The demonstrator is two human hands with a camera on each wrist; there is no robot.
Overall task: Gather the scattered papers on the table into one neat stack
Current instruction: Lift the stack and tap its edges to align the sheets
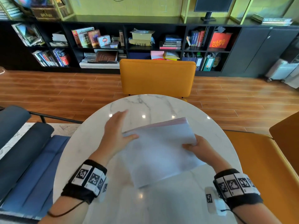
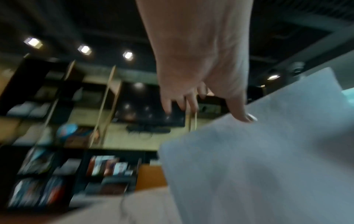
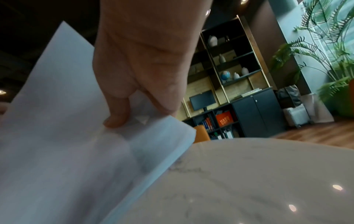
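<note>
A stack of white papers (image 1: 160,151) with a pink edge at its far side is held tilted above the round white marble table (image 1: 161,107). My right hand (image 1: 196,147) pinches the stack's right edge, thumb on top, fingers underneath. In the right wrist view that right hand (image 3: 138,109) grips the papers (image 3: 63,136) just over the marble. My left hand (image 1: 119,128) lies with straight fingers along the stack's left edge, its thumb touching the top sheet. In the blurred left wrist view the left hand (image 2: 206,106) spreads its fingers beside the papers (image 2: 258,166).
A mustard chair (image 1: 157,76) stands at the table's far side, another orange chair (image 1: 265,167) at the right, a blue bench (image 1: 27,159) at the left. Black bookshelves (image 1: 113,44) line the far wall across a wooden floor (image 1: 64,89).
</note>
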